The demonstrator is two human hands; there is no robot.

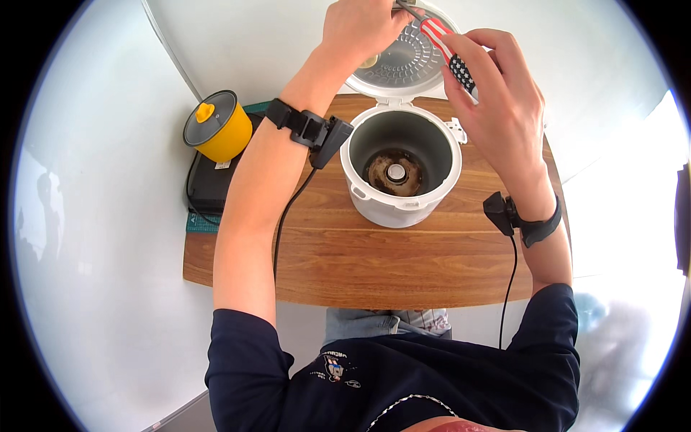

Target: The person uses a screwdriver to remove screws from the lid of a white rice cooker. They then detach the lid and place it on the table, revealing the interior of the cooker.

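A white rice cooker (389,209) stands on the wooden table with its lid (425,61) swung up at the back. Its grey inside is bare of a pot, and brown stains surround a round button (396,172) at the bottom. My right hand (504,101) is wrapped round a screwdriver (440,39) with a striped and starred handle, its shaft pointing up and left. At the lid's top edge, my left hand (363,29) has its fingers closed near the screwdriver's tip. The frame's upper edge cuts off part of those fingers, so what they grip is unclear.
At the left, a yellow pot (227,140) with a dark lid rests on a flat black device (212,183), above a green mat (200,223). Black cables run from the straps on both wrists. A white wall (266,43) rises behind the table (360,270).
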